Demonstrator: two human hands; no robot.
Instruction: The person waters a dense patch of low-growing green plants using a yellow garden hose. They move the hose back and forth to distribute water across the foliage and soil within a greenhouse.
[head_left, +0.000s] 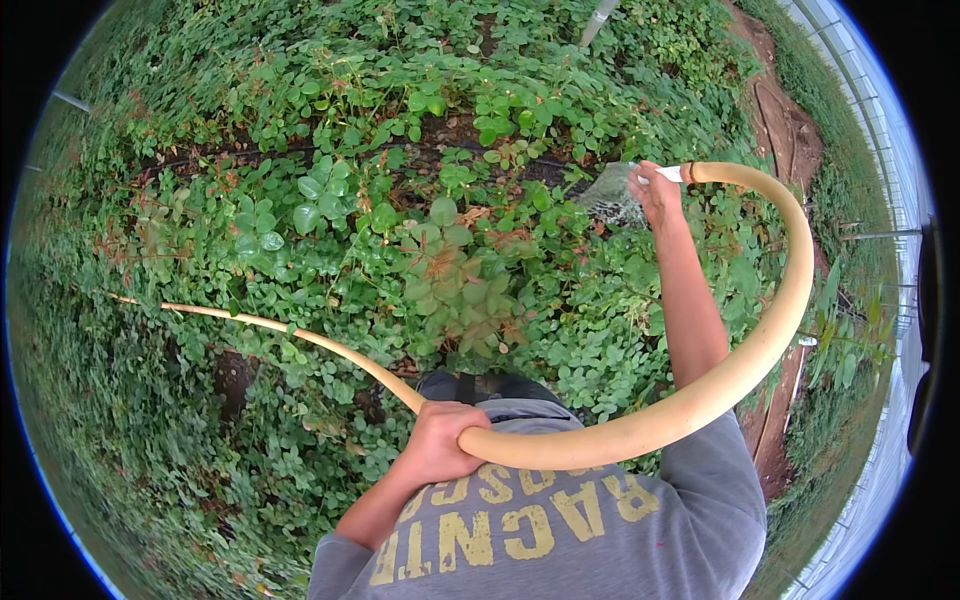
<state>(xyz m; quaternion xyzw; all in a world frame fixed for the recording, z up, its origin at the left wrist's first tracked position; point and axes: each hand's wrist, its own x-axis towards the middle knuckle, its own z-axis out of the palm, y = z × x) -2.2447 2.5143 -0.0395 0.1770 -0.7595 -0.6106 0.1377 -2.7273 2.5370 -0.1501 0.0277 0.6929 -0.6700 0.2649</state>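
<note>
A thick, pale yellow rubber hose loops from my waist out to the right and forward. My left hand grips it close against the front of my grey shirt. Out at the end of the loop, my right hand is closed around the white pipe end fitted to the hose. A fan of water sprays leftward from this end, past my fingers, onto low rose-like plants with green leaves and some reddish shoots. Part of the outlet is hidden by my fingers.
Behind my left hand the hose trails off left over the foliage. A dark irrigation line runs along the soil between plant rows. A metal post stands at the top. Bare earth path and translucent greenhouse sheeting lie to the right.
</note>
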